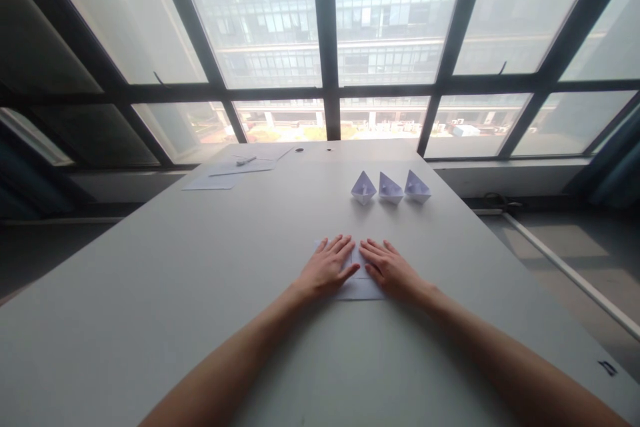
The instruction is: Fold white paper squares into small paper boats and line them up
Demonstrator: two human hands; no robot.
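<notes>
– What's nearest on the surface (200, 293)?
– The folded paper (361, 290), its near strip uncovered, lying right of centre. Left grip (327, 267) and right grip (391, 271) rest palm-down over it, fingers unclenched, clasping nothing.
– Risk?
– Uneven pressure between them could skew the paper and set a crooked crease.
– And farther off?
– Three folded paper shapes (389, 191), far and slightly right. A careless forward reach could knock them over.

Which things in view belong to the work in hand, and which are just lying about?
In the work:
Flat, folded white paper sheet, under left hand and right hand
Three pointed white folded-paper boats, probably related

Apparently just lying about:
Loose flat white paper sheets, back left
Small, slender whitish object on them, too unclear to name
</notes>
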